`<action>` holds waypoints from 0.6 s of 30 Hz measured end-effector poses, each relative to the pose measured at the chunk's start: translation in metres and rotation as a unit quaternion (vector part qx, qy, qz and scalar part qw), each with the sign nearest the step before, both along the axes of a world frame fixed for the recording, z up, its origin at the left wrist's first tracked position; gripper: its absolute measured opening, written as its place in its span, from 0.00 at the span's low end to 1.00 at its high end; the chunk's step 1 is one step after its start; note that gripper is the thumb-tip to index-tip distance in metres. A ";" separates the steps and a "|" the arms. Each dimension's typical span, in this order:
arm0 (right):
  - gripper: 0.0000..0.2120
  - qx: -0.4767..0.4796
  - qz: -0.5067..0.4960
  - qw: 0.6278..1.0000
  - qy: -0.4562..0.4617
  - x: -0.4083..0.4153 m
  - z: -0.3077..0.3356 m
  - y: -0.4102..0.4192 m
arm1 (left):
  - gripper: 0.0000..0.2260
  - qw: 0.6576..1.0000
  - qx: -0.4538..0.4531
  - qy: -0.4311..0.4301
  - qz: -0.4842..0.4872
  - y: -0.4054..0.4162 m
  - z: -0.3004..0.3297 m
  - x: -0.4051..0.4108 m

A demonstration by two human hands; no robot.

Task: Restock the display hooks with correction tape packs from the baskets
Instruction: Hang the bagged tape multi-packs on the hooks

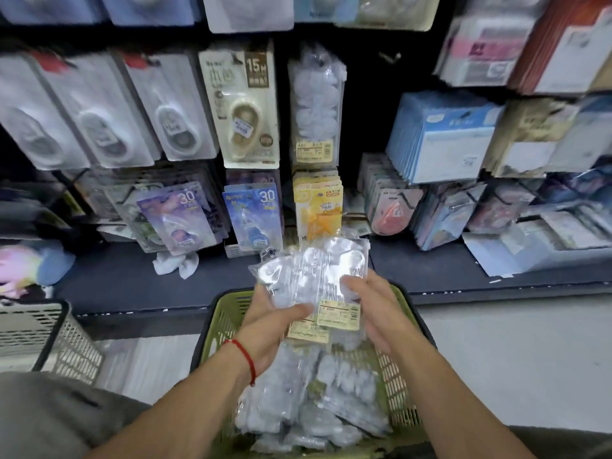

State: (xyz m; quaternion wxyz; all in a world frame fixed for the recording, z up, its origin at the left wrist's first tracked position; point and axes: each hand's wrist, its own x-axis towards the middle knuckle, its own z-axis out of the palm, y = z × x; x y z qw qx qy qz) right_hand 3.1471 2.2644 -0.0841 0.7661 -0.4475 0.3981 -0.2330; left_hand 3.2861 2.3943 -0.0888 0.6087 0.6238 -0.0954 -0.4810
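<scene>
We held a stack of clear correction tape packs [311, 276] between both hands above the green basket [225, 313]; our left hand [275, 329] gripped its lower left edge, thumb curled across the front, and our right hand [371, 309] gripped its right side; more packs [318, 392] lay in the basket below; matching packs hung on a display hook [316, 104] straight ahead; a white basket [43, 336] stood to our left.
</scene>
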 end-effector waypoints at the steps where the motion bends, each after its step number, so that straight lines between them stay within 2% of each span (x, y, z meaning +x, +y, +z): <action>1: 0.10 -0.032 0.003 0.999 -0.010 0.003 0.013 -0.003 | 0.32 1.000 -0.019 -0.008 -0.015 -0.002 0.014 0.002; 6: 0.09 -0.192 0.048 0.980 -0.010 0.022 0.088 -0.023 | 0.37 0.987 -0.111 -0.068 -0.089 -0.017 0.085 0.025; 9: 0.09 -0.295 0.072 0.953 0.012 0.031 0.135 -0.043 | 0.32 0.972 -0.131 -0.165 -0.105 -0.027 0.122 0.050; 11: 0.04 -0.301 0.064 0.951 0.008 0.036 0.159 -0.056 | 0.30 0.960 -0.132 -0.231 -0.080 -0.035 0.142 0.066; 12: 0.06 -0.301 0.049 0.952 0.013 0.038 0.169 -0.060 | 0.29 0.953 -0.131 -0.267 -0.062 -0.038 0.151 0.073; 15: 0.29 -0.354 0.022 0.934 0.030 0.046 0.185 -0.069 | 0.27 0.923 -0.134 -0.360 -0.011 -0.044 0.163 0.088; 16: 0.32 -0.364 0.021 0.931 0.022 0.049 0.188 -0.071 | 0.27 0.917 -0.132 -0.377 0.009 -0.045 0.162 0.091; 18: 0.30 -0.364 0.025 0.931 0.007 0.059 0.190 -0.076 | 0.28 0.912 -0.132 -0.386 0.049 -0.044 0.157 0.095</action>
